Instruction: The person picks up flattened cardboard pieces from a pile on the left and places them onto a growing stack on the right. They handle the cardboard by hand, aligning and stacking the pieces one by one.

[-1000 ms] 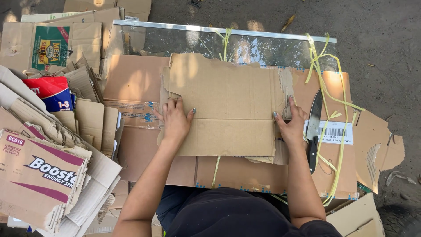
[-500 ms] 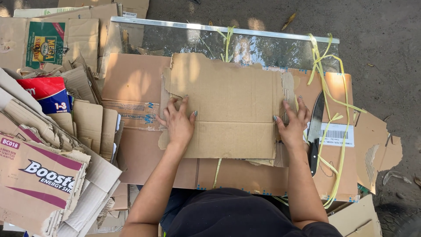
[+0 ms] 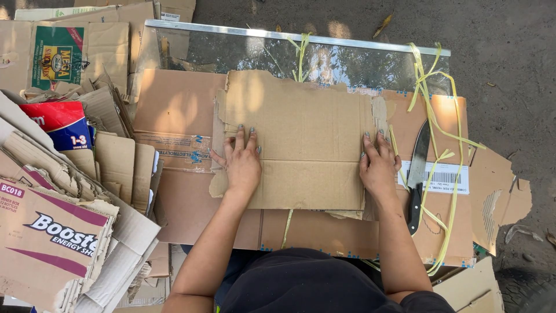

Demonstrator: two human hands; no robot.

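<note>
A torn brown cardboard sheet (image 3: 301, 133) lies flat on top of a larger flattened carton (image 3: 179, 110). My left hand (image 3: 242, 162) presses palm-down on the sheet's left part, fingers spread. My right hand (image 3: 377, 167) presses flat on its right edge. Neither hand grips anything. A knife (image 3: 418, 168) with a dark handle lies just right of my right hand, on the carton near a white label (image 3: 446, 177).
A glass pane with a metal edge (image 3: 301, 37) lies beyond the cardboard. Yellow plastic straps (image 3: 440, 156) loop over the right side. A heap of flattened printed cartons (image 3: 58, 191) fills the left. Bare dark ground (image 3: 509, 69) is at the right.
Both hands have slid slightly toward me on the sheet; the sheet itself stays in place. The knife has not moved.
</note>
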